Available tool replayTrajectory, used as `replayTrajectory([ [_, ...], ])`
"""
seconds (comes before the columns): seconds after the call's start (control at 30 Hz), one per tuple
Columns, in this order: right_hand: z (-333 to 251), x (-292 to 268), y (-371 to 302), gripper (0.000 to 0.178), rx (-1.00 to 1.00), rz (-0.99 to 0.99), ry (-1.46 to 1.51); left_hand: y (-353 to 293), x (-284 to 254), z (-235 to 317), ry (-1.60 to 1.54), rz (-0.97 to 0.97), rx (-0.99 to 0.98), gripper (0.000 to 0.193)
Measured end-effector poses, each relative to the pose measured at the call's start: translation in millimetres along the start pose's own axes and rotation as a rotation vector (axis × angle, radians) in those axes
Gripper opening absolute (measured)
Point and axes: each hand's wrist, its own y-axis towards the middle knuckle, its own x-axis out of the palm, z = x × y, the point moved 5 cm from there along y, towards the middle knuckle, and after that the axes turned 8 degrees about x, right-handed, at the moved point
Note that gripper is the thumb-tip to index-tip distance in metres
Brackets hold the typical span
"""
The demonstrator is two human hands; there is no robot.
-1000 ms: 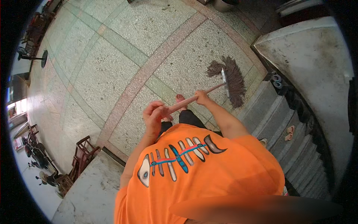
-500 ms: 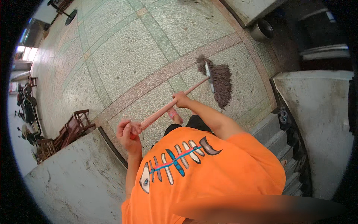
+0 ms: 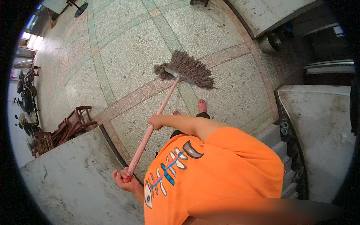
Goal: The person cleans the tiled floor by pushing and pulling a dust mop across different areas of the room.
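Speckled terrazzo flooring (image 3: 123, 71), crossed by pink and green bands, spreads toward the far left of the room. On it, ahead of the person, lies a grey-brown string mop head (image 3: 193, 69), its strands fanned to the far side and to the right. A narrow pale clamp (image 3: 175, 73) joins it to a round pinkish wooden handle (image 3: 144, 141) slanting down to the near left. The right hand (image 3: 155, 122) is closed round the middle of the shaft; the left hand (image 3: 123, 175) has its fingers curled about the red-tipped end.

Beyond the mop's near side stands a foot (image 3: 202, 106); a trailing strand could snag it if the head were pulled straight back. Near left, a smudged grey-white low wall (image 3: 86, 180) sits beside the left hand, so a wide backward stroke could knock knuckles or handle end there. Grey stone steps (image 3: 275, 138) lie close on the right, and a backward step without looking could miss their edge. Far right, a round silvery metal pot (image 3: 270, 43) could be struck by an overlong sweep, while dark reddish-brown wooden chairs (image 3: 73, 123) stand well apart at left
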Motion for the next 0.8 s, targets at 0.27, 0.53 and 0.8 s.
replayTrajectory([
  [0.27,70,-9,-33,0.026,0.126,-0.059,0.105,17,42,-50,-0.074,-0.065,-0.085,0.013],
  [0.53,241,-56,-119,0.018,0.414,0.369,0.241,-23,230,-117,-0.032,-0.456,-0.191,0.010],
  [0.8,409,-34,-252,0.014,0.732,0.727,0.409,-128,388,-216,0.002,-0.863,-0.388,0.012],
])
